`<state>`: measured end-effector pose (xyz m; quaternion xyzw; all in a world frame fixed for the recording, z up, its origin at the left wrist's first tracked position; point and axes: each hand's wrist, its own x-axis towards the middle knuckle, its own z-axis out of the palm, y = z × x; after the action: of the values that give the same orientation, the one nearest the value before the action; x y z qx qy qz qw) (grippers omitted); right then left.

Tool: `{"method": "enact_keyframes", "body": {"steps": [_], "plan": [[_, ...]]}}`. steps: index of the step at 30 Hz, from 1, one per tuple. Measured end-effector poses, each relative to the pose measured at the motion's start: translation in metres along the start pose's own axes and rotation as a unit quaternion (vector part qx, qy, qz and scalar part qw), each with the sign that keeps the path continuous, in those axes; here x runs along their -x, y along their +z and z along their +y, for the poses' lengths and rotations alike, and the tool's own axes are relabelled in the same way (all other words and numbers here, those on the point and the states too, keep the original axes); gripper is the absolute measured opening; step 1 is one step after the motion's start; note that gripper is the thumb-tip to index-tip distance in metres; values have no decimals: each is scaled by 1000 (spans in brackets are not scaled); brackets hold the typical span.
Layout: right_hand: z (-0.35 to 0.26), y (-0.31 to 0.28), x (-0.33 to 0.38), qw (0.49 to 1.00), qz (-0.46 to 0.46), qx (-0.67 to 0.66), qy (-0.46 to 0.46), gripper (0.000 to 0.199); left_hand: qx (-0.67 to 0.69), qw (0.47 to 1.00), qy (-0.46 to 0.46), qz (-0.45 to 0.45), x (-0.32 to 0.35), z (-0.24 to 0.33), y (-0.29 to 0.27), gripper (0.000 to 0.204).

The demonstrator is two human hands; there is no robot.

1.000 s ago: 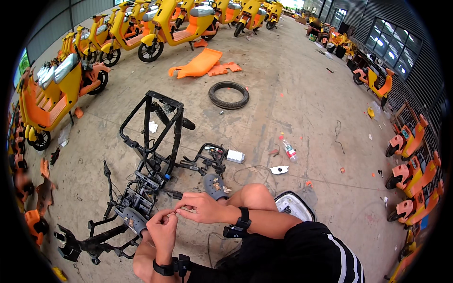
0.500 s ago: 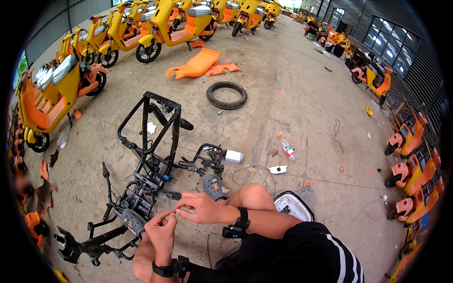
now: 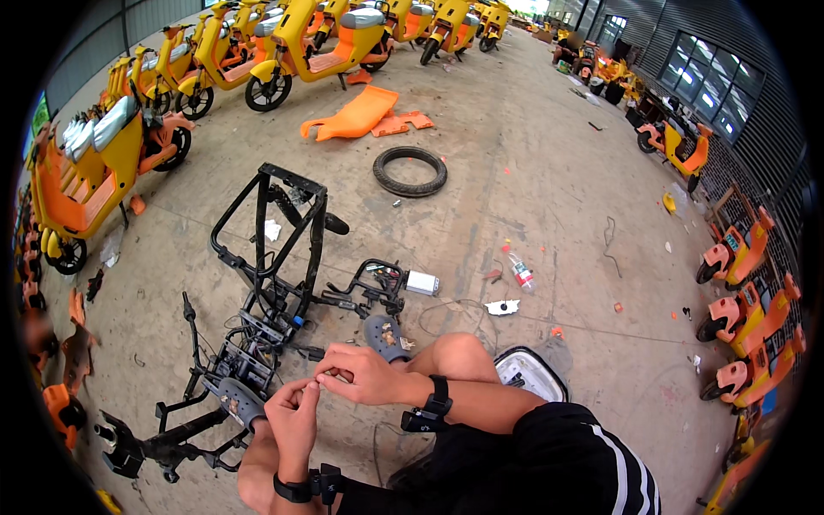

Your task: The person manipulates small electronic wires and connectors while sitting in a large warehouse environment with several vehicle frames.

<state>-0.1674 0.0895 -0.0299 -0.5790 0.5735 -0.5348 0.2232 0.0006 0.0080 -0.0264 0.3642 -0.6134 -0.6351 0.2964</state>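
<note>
Fingertip to fingertip, my two hands meet above the floor between my feet. My left hand pinches with thumb and forefinger. Against it, my right hand is curled in a pinch too. Whatever lies between the fingertips is too small to make out. Just beyond and to the left lies a black scooter frame with wires and metal parts exposed. My grey clogs rest by it, the left clog against the frame and the right clog near its rear part.
A silver box, a white part and a plastic bottle lie ahead. Farther off are a black tyre and an orange panel. A white-lined bin sits by my right knee. Yellow scooters stand in rows.
The hands stay joined at the fingertips with almost no movement. The whole view has shifted very slightly.
</note>
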Motion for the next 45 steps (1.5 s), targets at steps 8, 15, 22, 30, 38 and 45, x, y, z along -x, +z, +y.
{"method": "enact_keyframes", "body": {"steps": [8, 15, 22, 30, 38, 45], "plan": [[3, 3, 1, 1000, -9, -25, 6, 12, 54, 998, -5, -39, -1, -7, -1, 9], [2, 1, -2, 989, 89, 69, -98, 13, 38, 999, -17, -27, -4, -6, 6, 12], [0, 5, -13, 966, 100, 143, -190, 20, 10, 999, -45, -18, -2, 1, 2, 15], [-2, 5, -11, 962, 93, 181, -181, 29, 50, 998, 15, -26, 0, 2, 12, 20], [-3, 5, -9, 972, 85, 153, -159, 30, 38, 999, 24, -24, 2, 3, 10, 22], [-1, 4, -10, 973, 90, 135, -163, 31, -2, 999, 27, -23, 6, 8, 14, 23]]}}
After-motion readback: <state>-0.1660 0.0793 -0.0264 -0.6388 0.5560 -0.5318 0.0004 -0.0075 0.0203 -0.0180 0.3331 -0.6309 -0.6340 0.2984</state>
